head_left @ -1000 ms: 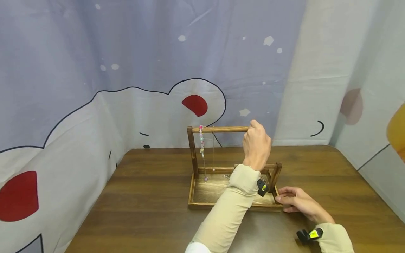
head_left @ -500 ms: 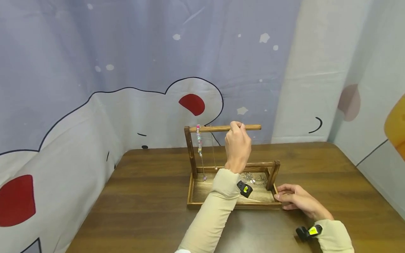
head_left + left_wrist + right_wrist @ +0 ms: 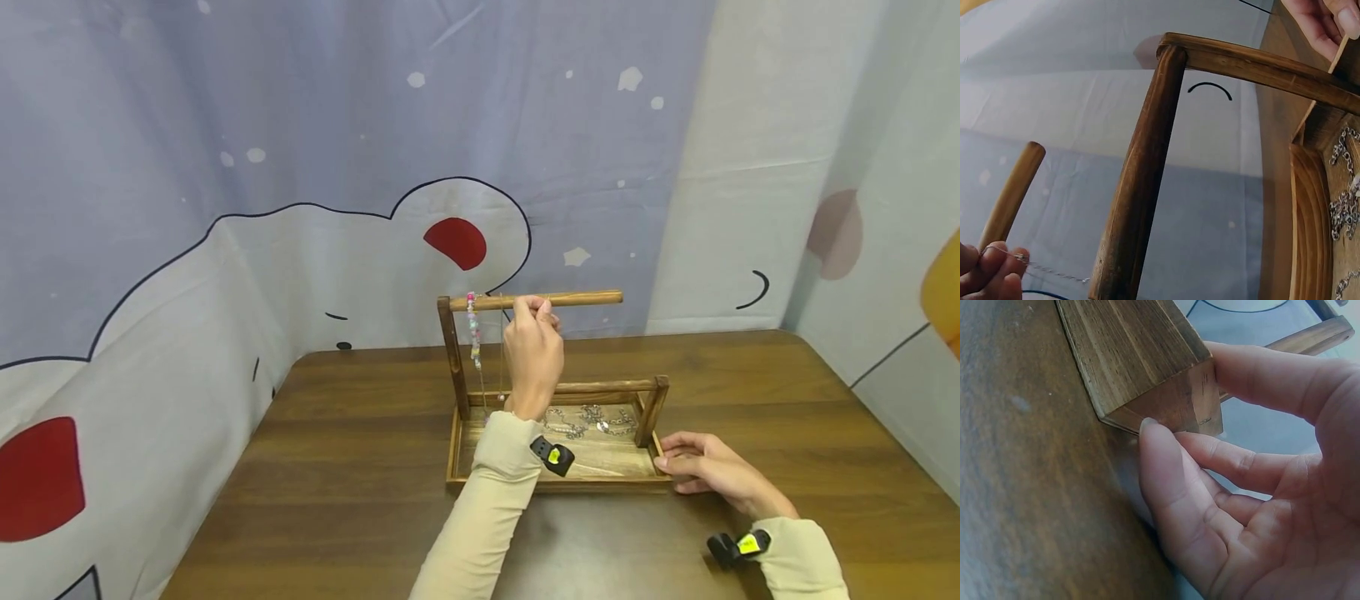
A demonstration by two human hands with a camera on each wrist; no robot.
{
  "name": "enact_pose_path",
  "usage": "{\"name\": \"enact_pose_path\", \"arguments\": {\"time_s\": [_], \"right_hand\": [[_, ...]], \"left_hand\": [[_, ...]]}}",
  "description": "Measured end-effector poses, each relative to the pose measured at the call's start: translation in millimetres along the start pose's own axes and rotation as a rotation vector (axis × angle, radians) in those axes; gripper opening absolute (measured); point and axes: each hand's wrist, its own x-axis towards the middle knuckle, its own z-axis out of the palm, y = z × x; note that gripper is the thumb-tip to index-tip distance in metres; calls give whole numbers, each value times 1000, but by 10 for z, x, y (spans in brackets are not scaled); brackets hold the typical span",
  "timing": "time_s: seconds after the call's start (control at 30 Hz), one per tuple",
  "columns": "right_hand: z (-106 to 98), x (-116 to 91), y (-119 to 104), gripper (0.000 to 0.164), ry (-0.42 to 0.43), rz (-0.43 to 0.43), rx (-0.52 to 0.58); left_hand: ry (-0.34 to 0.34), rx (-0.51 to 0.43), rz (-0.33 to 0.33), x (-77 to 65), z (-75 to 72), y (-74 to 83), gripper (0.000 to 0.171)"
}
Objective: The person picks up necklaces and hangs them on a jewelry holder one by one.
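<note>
I see the thin chain up at the high bar, above the tray, pinched in the fingertips of the left hand; I cannot tell whether it loops over the wood. I judge it light, limp and easy to kink, so I would hold it beside the small bright fitting and avoid tugging. The bar looks smooth, so a loop should slide readily towards its free end, which points to the tabletop's right edge. The right hand grips the tray's right end near its front corner, a sensible hold, since the wood looks stiff but probably light enough to shift. Silvery chains lie inside, likely prone to tangling.
</note>
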Motion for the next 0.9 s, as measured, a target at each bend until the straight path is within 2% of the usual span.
{"name": "enact_pose_path", "arguments": {"time_s": [0.2,0.37,0.53,0.9], "right_hand": [[14,9,-13,56,-4,1,-2],[20,24,-34,57,-8,-4,-6],[12,25,-31,55,-15,-8,-6],[-3,2,-9,57,1,0,-5]], "left_hand": [[-25,59,60,8,-38,12,14],[-13,59,28,20,-76,-2,15],[29,45,-23,6,-135,-60,14],[91,20,-48,-63,-218,-141,16]]}}
